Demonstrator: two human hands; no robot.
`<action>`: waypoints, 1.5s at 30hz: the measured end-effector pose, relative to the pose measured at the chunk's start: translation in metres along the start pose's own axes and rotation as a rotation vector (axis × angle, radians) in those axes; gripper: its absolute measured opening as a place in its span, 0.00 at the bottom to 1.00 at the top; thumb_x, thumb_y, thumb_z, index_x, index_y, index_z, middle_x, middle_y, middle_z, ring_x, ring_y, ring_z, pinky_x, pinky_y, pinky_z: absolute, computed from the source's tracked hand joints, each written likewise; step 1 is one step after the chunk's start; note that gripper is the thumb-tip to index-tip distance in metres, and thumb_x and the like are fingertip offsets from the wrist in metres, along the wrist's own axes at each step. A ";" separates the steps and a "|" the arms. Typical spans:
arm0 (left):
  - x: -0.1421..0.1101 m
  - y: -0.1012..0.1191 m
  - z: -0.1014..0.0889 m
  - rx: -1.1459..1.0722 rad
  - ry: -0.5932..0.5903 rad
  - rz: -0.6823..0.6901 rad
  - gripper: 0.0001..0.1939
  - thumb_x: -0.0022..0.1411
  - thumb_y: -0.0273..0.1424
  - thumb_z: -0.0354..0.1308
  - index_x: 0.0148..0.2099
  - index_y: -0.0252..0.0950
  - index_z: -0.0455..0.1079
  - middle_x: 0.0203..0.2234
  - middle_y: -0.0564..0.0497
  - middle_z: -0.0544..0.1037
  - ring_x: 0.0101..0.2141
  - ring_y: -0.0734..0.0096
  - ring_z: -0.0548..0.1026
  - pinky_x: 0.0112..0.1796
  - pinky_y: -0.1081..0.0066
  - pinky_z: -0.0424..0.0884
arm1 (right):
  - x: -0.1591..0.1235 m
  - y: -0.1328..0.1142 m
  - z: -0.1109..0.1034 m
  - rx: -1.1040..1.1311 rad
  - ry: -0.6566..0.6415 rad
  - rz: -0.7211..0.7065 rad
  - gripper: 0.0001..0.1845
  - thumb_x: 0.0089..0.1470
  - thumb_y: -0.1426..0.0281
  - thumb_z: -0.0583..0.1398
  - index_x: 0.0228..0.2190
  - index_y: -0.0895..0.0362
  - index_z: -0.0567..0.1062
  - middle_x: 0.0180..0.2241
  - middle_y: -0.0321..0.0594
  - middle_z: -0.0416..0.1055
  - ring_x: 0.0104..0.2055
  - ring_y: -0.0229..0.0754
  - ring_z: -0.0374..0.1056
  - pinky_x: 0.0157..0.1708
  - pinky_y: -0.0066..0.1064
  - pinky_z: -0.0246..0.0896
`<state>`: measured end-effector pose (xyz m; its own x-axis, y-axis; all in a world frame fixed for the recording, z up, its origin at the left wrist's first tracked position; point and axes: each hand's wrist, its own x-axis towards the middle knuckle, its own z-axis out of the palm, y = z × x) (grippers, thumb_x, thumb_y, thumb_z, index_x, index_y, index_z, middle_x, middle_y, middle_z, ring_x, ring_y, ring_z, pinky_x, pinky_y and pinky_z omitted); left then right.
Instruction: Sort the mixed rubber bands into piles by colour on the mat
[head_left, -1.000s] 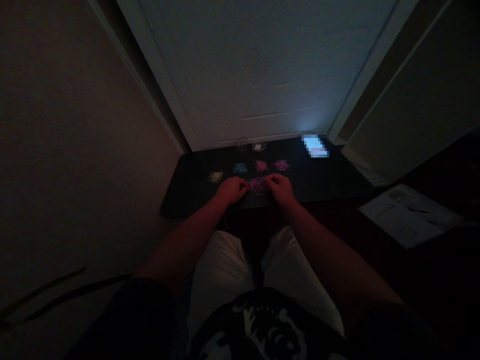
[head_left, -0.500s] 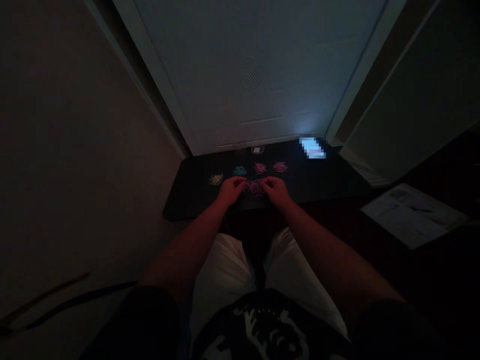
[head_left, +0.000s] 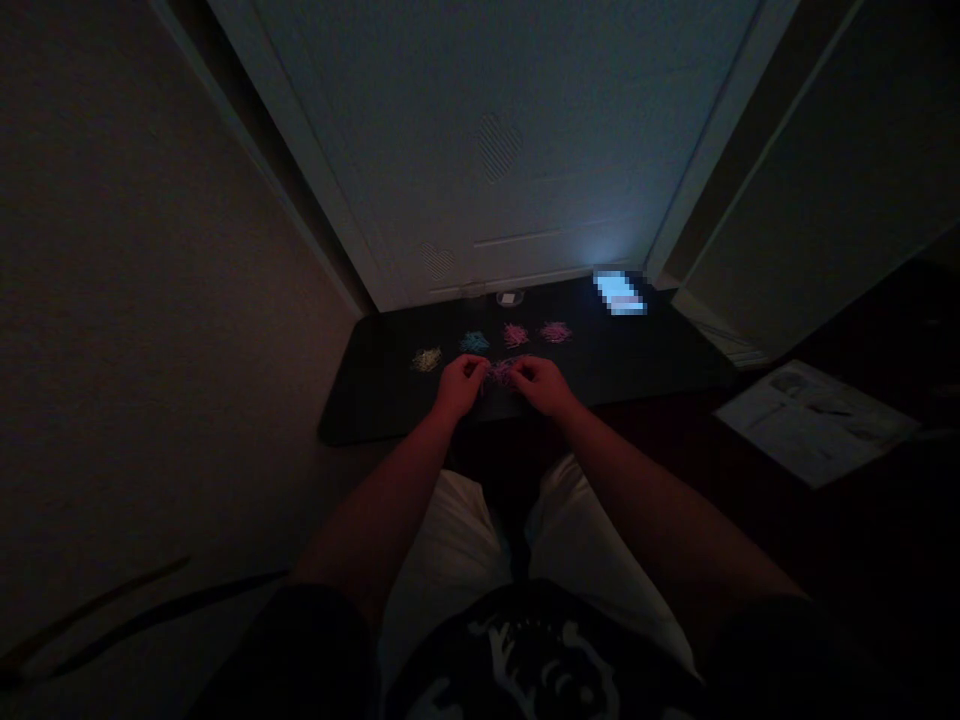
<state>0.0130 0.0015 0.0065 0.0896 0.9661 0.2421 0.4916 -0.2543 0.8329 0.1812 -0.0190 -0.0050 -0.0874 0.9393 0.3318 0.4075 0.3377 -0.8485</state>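
Between my hands, near the front edge of a dark table, lies a loose pile of thin purple pieces. My left hand is at the left side of this pile, its thumb and fingertips pinched together. My right hand touches the pile's right side, fingers curled into a pinch. The dim light hides what the fingertips hold. Behind my hands are a yellowish pile, a blue pile, a pink pile and a pinkish-purple pile of similar thin pieces.
A bright, blurred-out screen leans at the table's back right. A small round object with a white square sits by the white panel behind the table. On the right, a pale printed sheet lies lower down.
My right hand has moved slightly left, further over the purple pile. My left hand stays at the pile's left side. The whole view has shifted a little.
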 end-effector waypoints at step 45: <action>-0.002 -0.008 -0.001 -0.178 0.063 0.034 0.10 0.51 0.35 0.59 0.34 0.35 0.75 0.32 0.48 0.79 0.33 0.68 0.75 0.38 0.68 0.70 | 0.001 -0.010 0.013 -0.579 -0.104 -0.046 0.08 0.52 0.66 0.56 0.31 0.54 0.75 0.33 0.40 0.68 0.36 0.40 0.62 0.37 0.31 0.55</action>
<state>0.0074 0.0014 -0.0004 0.0466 0.9536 0.2973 0.3282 -0.2957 0.8971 0.1650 -0.0208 -0.0019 -0.1939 0.9354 0.2957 0.8284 0.3176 -0.4614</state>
